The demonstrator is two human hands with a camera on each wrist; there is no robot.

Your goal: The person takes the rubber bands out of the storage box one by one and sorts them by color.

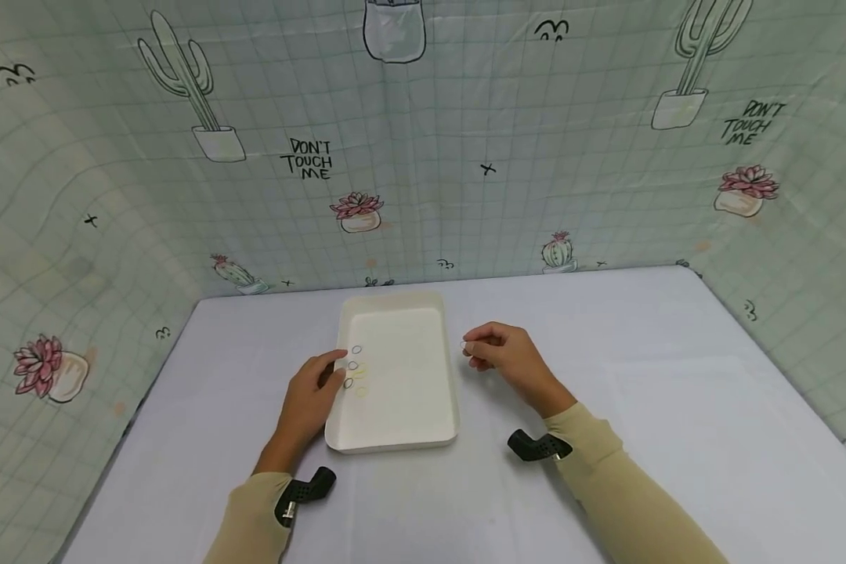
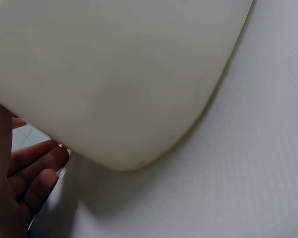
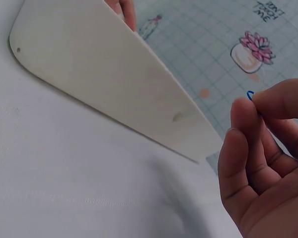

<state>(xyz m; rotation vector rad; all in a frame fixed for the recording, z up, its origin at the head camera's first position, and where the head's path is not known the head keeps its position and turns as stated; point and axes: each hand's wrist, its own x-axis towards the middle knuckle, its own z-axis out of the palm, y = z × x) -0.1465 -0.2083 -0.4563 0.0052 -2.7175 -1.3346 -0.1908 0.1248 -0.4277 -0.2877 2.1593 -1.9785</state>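
Right of centre, the right hand (image 1: pixel 513 360) pinches a blue loop (image 3: pixel 250 94) beside the tray (image 1: pixel 409 376), whose long axis runs up the frame; the left hand (image 1: pixel 307 398), thumb and forefinger apart, touches its left side.

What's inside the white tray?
Three thin dark rings and some faint yellow rings lie along the left side of the white tray. The left hand overlaps that edge, so whatever is directly beneath it cannot be seen.

From above, the head view looks down at the fingers (image 1: pixel 491 330); wrist views, close behind them, share the tray (image 1: pixel 405 368).
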